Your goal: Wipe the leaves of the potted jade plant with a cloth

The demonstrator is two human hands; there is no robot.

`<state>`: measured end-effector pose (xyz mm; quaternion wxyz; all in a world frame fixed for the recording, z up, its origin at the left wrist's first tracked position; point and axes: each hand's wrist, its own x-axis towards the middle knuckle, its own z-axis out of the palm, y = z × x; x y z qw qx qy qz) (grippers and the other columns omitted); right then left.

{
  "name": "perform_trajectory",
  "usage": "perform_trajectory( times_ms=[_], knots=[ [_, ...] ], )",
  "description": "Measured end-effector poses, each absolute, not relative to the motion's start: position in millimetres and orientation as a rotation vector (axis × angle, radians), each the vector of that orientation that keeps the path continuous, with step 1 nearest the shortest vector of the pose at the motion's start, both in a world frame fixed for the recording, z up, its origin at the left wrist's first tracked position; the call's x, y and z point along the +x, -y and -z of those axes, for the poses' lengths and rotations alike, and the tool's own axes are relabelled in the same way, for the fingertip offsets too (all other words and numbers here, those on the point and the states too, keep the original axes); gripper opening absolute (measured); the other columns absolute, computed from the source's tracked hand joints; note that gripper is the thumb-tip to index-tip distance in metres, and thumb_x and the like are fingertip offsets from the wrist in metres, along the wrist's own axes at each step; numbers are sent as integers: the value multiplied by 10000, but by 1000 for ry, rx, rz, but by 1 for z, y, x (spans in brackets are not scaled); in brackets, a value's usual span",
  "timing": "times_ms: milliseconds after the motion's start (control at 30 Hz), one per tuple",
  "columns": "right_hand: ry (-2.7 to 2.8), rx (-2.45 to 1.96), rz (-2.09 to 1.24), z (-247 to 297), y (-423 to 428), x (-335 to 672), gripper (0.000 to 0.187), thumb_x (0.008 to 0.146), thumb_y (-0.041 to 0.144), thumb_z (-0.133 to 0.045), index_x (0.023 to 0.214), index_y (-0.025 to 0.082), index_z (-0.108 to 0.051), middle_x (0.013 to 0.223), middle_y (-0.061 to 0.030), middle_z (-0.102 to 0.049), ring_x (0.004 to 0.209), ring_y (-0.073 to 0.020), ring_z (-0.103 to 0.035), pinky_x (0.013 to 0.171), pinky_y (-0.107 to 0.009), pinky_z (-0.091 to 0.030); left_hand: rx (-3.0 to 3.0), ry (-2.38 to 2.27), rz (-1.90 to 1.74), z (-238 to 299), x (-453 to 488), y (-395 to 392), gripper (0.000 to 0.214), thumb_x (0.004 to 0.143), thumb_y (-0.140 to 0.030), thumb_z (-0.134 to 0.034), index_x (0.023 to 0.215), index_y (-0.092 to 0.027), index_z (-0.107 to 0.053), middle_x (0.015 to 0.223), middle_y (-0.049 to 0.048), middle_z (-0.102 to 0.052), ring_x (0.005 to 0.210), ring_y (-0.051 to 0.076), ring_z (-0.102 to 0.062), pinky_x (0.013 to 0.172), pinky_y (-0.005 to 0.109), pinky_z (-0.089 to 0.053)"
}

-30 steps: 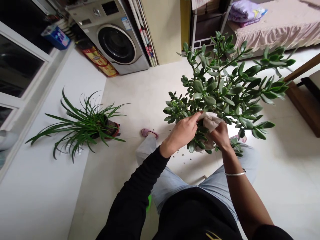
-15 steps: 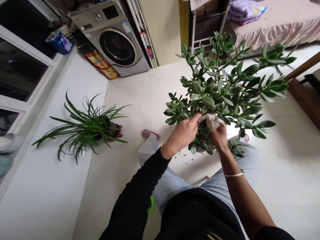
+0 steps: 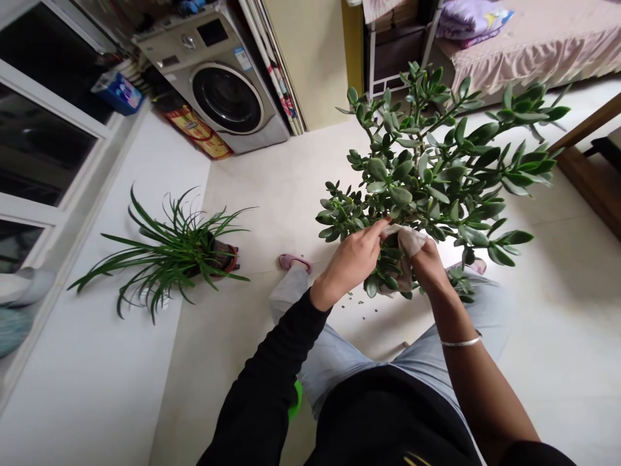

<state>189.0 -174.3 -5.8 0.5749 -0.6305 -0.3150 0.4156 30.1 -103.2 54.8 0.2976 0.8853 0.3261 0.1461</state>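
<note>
White cloth point(image 3: 411, 241) sits in the right grip point(image 3: 429, 262) — amid leaves point(image 3: 400, 195).

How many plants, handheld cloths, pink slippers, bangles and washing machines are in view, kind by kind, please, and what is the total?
Plants: 2
Handheld cloth: 1
Pink slippers: 2
Bangle: 1
Washing machine: 1
Total: 7

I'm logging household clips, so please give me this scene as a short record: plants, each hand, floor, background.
Nearer plant: bushy plant, thick green leaves
Left hand: fingertips beside the pale cloth, grip unclear
Right hand: holding the cloth
Other plant: potted long-leaved plant, by the white wall
Floor: small bits scattered
Background: washing machine, pink ruffled bed cover
</note>
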Motion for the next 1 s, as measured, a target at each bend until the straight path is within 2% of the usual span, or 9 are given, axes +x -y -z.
perform_trajectory(
  times_ms=[233, 367, 500, 633, 733, 900, 1000],
  knots=[
    [422, -1243, -1051, 16, 171, 183, 338, 629, 437, -885, 724, 213, -651, 699, -9, -711, 761, -223, -702, 645, -317, -570, 2309, -869, -391, -56, 29, 104, 451, 1046, -112, -445, 1479, -206, -532, 1262, 78, -774, 1105, 216, -754, 998, 383, -612],
    [367, -1139, -947, 8, 167, 177, 349, 613, 391, -913, 808, 212, -685, 783, -15, -740, 794, -216, -716, 703, -326, -594, 2306, -875, -408, -57, 29, 104, 468, 1034, -98, -467, 1481, -216, -542, 1214, 69, -790, 1098, 222, -763, 987, 380, -620],
    [378, -1102, -859, 6, 166, 171, 365, 690, 416, -881, 933, 200, -714, 861, -22, -739, 801, -194, -707, 748, -335, -600, 2299, -887, -449, -55, 27, 104, 444, 1041, -125, -498, 1477, -194, -548, 1261, 87, -781, 1125, 227, -765, 1006, 378, -622],
    [370, -1269, -745, 8, 180, 168, 317, 798, 472, -800, 811, 181, -675, 687, 24, -623, 598, -116, -559, 570, -253, -506, 2300, -875, -509, -52, 25, 105, 406, 1053, -149, -499, 1452, -176, -571, 1422, 117, -708, 1239, 233, -729, 1059, 375, -611],
    [448, -1415, -631, 8, 199, 167, 352, 880, 506, -719, 752, 186, -647, 608, 40, -540, 546, -105, -473, 506, -240, -434, 2285, -868, -524, -50, 23, 107, 394, 1070, -147, -450, 1442, -171, -578, 1420, 112, -710, 1266, 228, -718, 1085, 381, -601],
    [726, -1526, -334, -2, 231, 159, 345, 965, 435, -622, 713, 201, -638, 714, -17, -623, 715, -161, -578, 748, -335, -553, 2265, -877, -537, -48, 20, 109, 390, 1076, -155, -433, 1436, -142, -582, 1395, 128, -724, 1249, 230, -728, 1073, 384, -607],
    [883, -1522, -220, -9, 241, 152, 265, 984, 365, -594, 782, 205, -655, 738, -15, -622, 711, -158, -584, 778, -330, -568, 2233, -939, -546, -47, 20, 111, 392, 1075, -170, -450, 1445, -164, -580, 1405, 125, -718, 1238, 240, -735, 1051, 390, -616]
  ],
)
